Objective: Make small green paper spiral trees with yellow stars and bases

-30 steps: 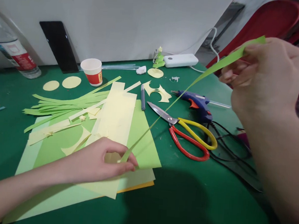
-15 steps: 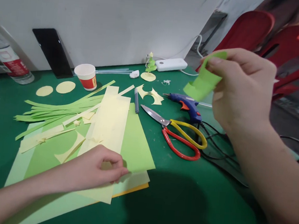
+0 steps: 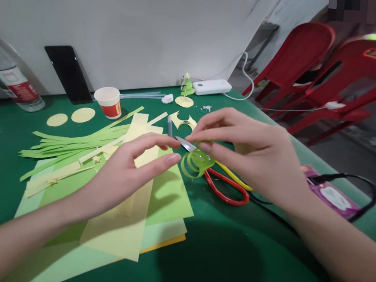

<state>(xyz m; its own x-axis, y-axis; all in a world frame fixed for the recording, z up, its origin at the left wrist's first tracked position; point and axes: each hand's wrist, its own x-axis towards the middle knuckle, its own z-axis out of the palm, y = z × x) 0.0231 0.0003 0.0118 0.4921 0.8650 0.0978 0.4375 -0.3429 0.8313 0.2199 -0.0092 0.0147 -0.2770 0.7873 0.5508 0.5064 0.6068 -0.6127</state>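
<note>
A curled green paper strip (image 3: 192, 164), coiled in several loose loops, hangs from the fingertips of my right hand (image 3: 255, 153). My right thumb and index finger pinch it above the scissors (image 3: 227, 197), which have one red and one yellow handle. Just left of the coil, my left hand (image 3: 129, 167) hovers over the paper with thumb and fingers apart, holding nothing. Beneath it lie stacked green sheets (image 3: 172, 196) and a pale yellow sheet (image 3: 135, 228). Flat green paper strips (image 3: 77, 143) fan out on the left. My right hand hides part of the scissors.
Behind stand a water bottle (image 3: 15, 81), a phone (image 3: 68, 73), a paper cup (image 3: 108, 102), a small green paper tree (image 3: 187, 89) and a white power strip (image 3: 212, 87). Yellow discs (image 3: 83, 115) lie left. A purple device (image 3: 336, 198) with a cable sits right, near red chairs (image 3: 358, 85).
My right hand has come down and left with the green strip, which now shows as open loops. My left hand has lifted off the sheets and spread its fingers. The glue gun is now hidden.
</note>
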